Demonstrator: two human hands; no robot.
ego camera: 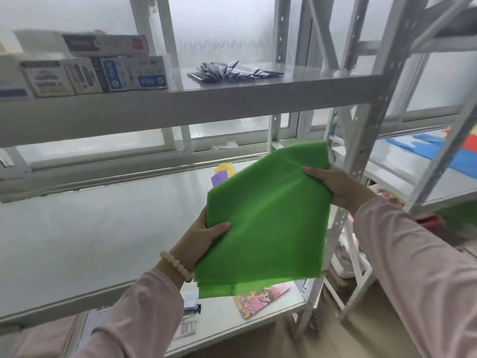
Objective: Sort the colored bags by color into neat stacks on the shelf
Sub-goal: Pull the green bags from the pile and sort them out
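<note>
Green bags (pixel 265 220), judged light, limp and slippery, are pinched above the shelf (pixel 103 228) at opposite edges by left hand (pixel 204 239) and right hand (pixel 338 187).

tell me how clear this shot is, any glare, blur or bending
Head view: bright windows wash out the background; boxes on the upper shelf are too soft to read; its edge bows from the wide lens; green bags held by left hand and right hand look fairly sharp.
</note>
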